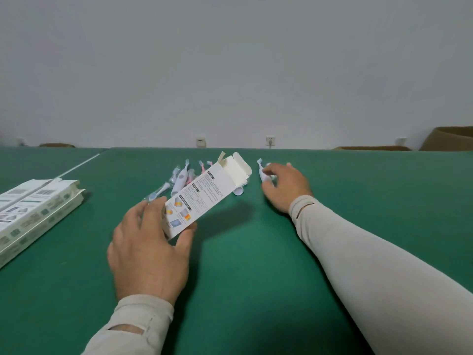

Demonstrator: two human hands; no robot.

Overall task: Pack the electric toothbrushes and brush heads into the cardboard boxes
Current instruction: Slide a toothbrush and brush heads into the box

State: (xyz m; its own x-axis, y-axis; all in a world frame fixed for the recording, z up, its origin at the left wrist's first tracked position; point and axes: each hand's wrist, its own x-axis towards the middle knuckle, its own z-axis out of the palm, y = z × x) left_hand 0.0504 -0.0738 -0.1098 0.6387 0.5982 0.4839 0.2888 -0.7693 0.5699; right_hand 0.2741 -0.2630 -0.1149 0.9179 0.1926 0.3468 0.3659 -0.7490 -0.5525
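The fingers (149,213) of the left hand (148,254) curl round the near end of an open cardboard box (204,193), thumb against its lower edge, holding it tilted with the open flaps toward the far edge of the table (256,278). It looks thin, light card that would buckle if squeezed, so a hold across the long sides suits it. At the left edge lies a stack of flat boxes (33,213). Behind the held box, a heap of toothbrushes and brush heads (179,180) rests near the far edge. Further right, the right hand (284,188) closes its fingers on a pale toothbrush (263,174), smooth and hard-looking plastic, likely slippery; the thick body is the place to take it.
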